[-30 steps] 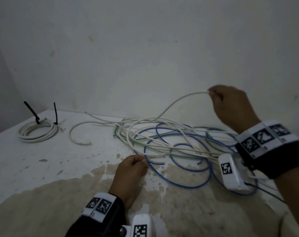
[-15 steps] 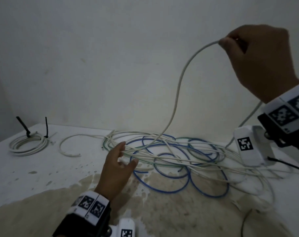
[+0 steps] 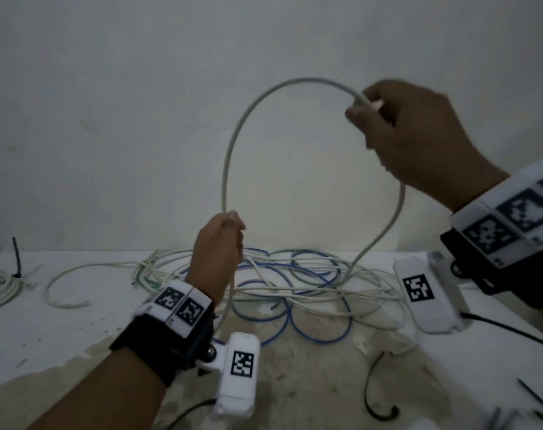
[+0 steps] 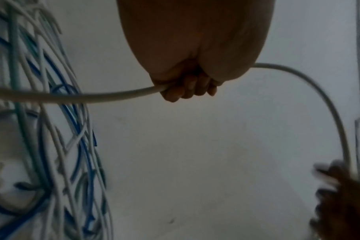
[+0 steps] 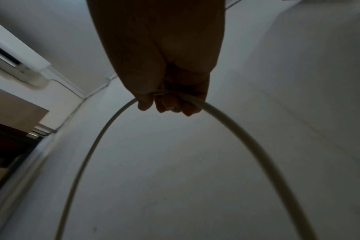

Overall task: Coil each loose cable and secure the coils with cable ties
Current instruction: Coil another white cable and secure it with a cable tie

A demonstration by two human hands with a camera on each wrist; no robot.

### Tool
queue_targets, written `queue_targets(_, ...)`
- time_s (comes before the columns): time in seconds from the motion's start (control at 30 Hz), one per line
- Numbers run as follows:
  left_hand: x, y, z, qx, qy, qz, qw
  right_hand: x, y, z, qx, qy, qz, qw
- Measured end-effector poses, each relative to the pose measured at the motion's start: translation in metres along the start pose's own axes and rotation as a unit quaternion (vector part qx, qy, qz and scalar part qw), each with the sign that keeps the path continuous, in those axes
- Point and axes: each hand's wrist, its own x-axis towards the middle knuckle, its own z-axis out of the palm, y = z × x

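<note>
White cable (image 3: 233, 144): smooth, matt plastic sheath. Tangled cables (image 3: 295, 283): smooth blue, green and white plastic sheathing. Table (image 3: 46, 330): matt white coating, worn to a rough brownish patch at lower centre. Wall (image 3: 140, 88): matt, painted.

no readable text, only coded markers

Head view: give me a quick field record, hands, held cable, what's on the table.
left hand: grips the white cable, raised above the table
right hand: holds the same cable higher up, fingers curled round it
cable shape: one arch between the hands; a second strand drops from the right hand to the pile
pile: tangled white, blue and green cables on the table
done coil: white coil at far left, black cable tie on it
spare ties: black cable ties near right corner
</note>
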Motion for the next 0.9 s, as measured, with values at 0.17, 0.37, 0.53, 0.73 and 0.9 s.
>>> queue_targets(0.17, 0.015, 0.025, -0.015, -0.164, 0.069, -0.067, 0.982, -0.035, 0.048, -0.005, -0.047, -0.17, 0.126, 0.976)
queue_targets(0.37, 0.003, 0.035, -0.044, 0.02, -0.009, -0.054, 0.998, -0.055, 0.097, -0.021, -0.1, -0.003, 0.17, 0.98)
queue_targets(0.53, -0.017, 0.034, -0.062, 0.307, -0.118, -0.017, 0.944, -0.053, 0.123, -0.043, -0.101, 0.104, 0.175, 0.974)
queue_targets(0.73, -0.01, 0.04, -0.078, 0.045, 0.031, -0.066, 0.996, -0.057, 0.139, -0.042, -0.094, -0.056, 0.268, 0.957)
queue_targets(0.9, 0.0, 0.034, -0.076, -0.013, 0.089, -0.094, 0.992, -0.065, 0.127, -0.041, 0.011, -0.096, 0.347, 0.933)
